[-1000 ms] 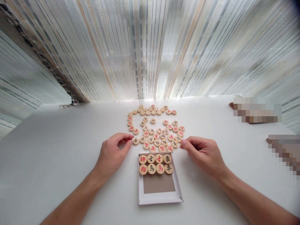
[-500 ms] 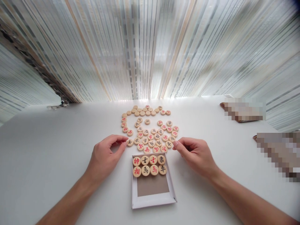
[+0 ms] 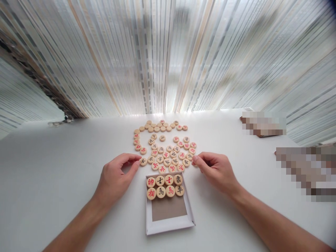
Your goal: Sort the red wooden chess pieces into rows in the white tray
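Round wooden Chinese chess pieces with red or black characters lie in a loose cluster on the table. My left hand [image 3: 115,178] has its thumb and forefinger tips together at the rim of a black-marked piece [image 3: 143,161] on the cluster's left edge. Whether anything is between those tips is hidden. Opposite it, my right hand [image 3: 216,171] has its fingers curled, thumb against forefinger, close to a black piece [image 3: 186,162] on the right edge; what they pinch, if anything, cannot be made out. Between my forearms stands a shallow white box [image 3: 170,225] with two rows of upright-reading pieces [image 3: 161,191] at its far end.
Blank-backed pieces [image 3: 157,129] form a row behind the cluster. On the white table [image 3: 73,150], two blurred brown items [image 3: 262,126] lie to the right. A striped curtain [image 3: 168,63] hangs along the back, with a dark beaded strand [image 3: 61,108] at left.
The whole view has shifted slightly, so the table things sit a little further left. Both hands keep nearly the same pose beside the cluster; the pieces in the box are unchanged.
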A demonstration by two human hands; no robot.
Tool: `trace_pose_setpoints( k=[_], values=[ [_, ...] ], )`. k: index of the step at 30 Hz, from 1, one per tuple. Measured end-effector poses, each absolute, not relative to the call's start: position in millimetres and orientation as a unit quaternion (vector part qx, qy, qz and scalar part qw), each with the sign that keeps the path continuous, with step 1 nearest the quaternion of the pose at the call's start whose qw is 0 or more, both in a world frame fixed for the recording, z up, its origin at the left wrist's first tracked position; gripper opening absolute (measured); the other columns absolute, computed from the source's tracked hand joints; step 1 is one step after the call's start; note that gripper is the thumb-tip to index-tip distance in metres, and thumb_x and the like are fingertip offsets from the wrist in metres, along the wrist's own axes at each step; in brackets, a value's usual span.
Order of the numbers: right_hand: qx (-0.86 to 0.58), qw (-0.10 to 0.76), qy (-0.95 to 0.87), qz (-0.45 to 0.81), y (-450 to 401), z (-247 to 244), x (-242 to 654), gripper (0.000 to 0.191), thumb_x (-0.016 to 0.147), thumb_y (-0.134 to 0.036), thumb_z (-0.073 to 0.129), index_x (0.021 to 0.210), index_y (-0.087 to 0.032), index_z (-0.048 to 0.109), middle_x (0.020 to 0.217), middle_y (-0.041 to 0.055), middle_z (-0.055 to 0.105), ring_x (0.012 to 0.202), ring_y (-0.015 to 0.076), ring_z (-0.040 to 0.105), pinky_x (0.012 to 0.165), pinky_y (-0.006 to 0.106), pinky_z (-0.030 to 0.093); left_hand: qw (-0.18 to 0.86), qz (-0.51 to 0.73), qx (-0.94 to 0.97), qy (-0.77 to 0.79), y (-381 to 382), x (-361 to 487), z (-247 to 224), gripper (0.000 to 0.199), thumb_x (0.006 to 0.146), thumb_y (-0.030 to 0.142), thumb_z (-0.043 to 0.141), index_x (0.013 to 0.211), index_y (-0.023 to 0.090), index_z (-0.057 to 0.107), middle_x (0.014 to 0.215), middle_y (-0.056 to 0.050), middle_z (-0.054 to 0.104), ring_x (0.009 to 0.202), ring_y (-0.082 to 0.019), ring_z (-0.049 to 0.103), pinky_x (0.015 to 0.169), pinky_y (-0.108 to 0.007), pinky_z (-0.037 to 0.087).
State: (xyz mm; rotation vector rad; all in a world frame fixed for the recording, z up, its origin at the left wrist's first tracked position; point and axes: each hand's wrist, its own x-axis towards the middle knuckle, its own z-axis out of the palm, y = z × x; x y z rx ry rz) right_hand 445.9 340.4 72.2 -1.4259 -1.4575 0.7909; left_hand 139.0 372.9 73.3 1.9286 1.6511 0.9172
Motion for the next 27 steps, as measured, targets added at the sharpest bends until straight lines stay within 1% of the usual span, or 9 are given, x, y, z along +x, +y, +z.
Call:
trace_pose_setpoints(
  k=[4, 9, 11, 13, 18, 20, 24, 27],
  values=[
    [-0.596, 0.473, -0.572, 0.306, 343.0, 75.5, 450.5, 0.041, 0.091, -0.045, 0.068, 0.062, -0.016, 0.068, 0.053, -0.0021, 0.046, 0.052, 0.0111, 0.034, 0.048, 0.027, 0.024, 0.219, 0.335, 0.695, 0.597, 372.3, 141.3, 75.7, 0.026, 0.092, 0.044, 0.069, 0.1, 0.023, 0.082, 0.105, -0.006, 0.085, 0.095, -0.026, 0.078, 0.09, -0.035, 0.061],
    [-0.602, 0.479, -0.562, 0.303, 343.2, 76.2, 448.7, 0.042, 0.089, -0.047, 0.069, 0.06, -0.016, 0.068, 0.053, -0.0019, 0.046, 0.052, 0.0113, 0.036, 0.05, 0.027, 0.026, 0.215, 0.348, 0.694, 0.593, 369.4, 145.5, 78.1, 0.026, 0.091, 0.042, 0.067, 0.1, 0.022, 0.082, 0.104, -0.006, 0.084, 0.09, -0.025, 0.076, 0.082, -0.034, 0.061],
    [-0.602, 0.477, -0.56, 0.311, 344.2, 76.0, 448.1, 0.043, 0.089, -0.049, 0.07, 0.06, -0.016, 0.068, 0.053, -0.0014, 0.048, 0.052, 0.0112, 0.037, 0.05, 0.027, 0.027, 0.211, 0.353, 0.702, 0.582, 367.8, 146.3, 77.4, 0.025, 0.092, 0.039, 0.066, 0.101, 0.022, 0.082, 0.104, -0.006, 0.084, 0.089, -0.024, 0.076, 0.081, -0.033, 0.06],
    [-0.601, 0.471, -0.557, 0.325, 346.5, 76.8, 449.3, 0.044, 0.09, -0.051, 0.07, 0.064, -0.016, 0.071, 0.054, -0.0008, 0.051, 0.052, 0.0112, 0.038, 0.05, 0.027, 0.027, 0.208, 0.354, 0.71, 0.572, 366.5, 146.5, 75.9, 0.024, 0.093, 0.037, 0.066, 0.102, 0.022, 0.081, 0.104, -0.005, 0.084, 0.089, -0.024, 0.075, 0.078, -0.033, 0.06],
    [-0.604, 0.447, -0.554, 0.359, 358.3, 91.2, 456.5, 0.044, 0.09, -0.054, 0.07, 0.075, -0.014, 0.078, 0.058, 0.002, 0.059, 0.052, 0.0116, 0.041, 0.05, 0.027, 0.029, 0.208, 0.354, 0.722, 0.558, 364.8, 146.3, 73.1, 0.023, 0.094, 0.035, 0.065, 0.105, 0.022, 0.081, 0.106, -0.006, 0.083, 0.093, -0.024, 0.075, 0.065, -0.029, 0.058],
    [-0.603, 0.435, -0.558, 0.369, 366.2, 100.9, 457.4, 0.042, 0.089, -0.052, 0.071, 0.077, -0.013, 0.079, 0.061, 0.0032, 0.062, 0.053, 0.0118, 0.042, 0.05, 0.027, 0.029, 0.205, 0.355, 0.726, 0.552, 364.4, 146.2, 73.3, 0.023, 0.095, 0.035, 0.064, 0.105, 0.022, 0.081, 0.106, -0.006, 0.083, 0.094, -0.024, 0.075, 0.065, -0.029, 0.058],
    [-0.592, 0.409, -0.576, 0.388, 389.6, 117.4, 451.4, 0.033, 0.084, -0.044, 0.074, 0.074, -0.013, 0.077, 0.063, 0.004, 0.064, 0.054, 0.0112, 0.044, 0.051, 0.027, 0.033, 0.2, 0.358, 0.731, 0.546, 364.4, 146.1, 73.9, 0.023, 0.095, 0.034, 0.064, 0.103, 0.02, 0.08, 0.104, -0.006, 0.083, 0.091, -0.023, 0.076, 0.072, -0.031, 0.06],
    [-0.586, 0.393, -0.592, 0.389, 409.3, 124.9, 443.8, 0.031, 0.084, -0.043, 0.073, 0.075, -0.013, 0.077, 0.066, 0.0048, 0.067, 0.052, 0.0104, 0.043, 0.049, 0.027, 0.034, 0.203, 0.352, 0.73, 0.55, 365.4, 145.8, 74.2, 0.024, 0.095, 0.035, 0.063, 0.102, 0.021, 0.08, 0.104, -0.006, 0.083, 0.092, -0.024, 0.076, 0.069, -0.031, 0.059]
  ],
)
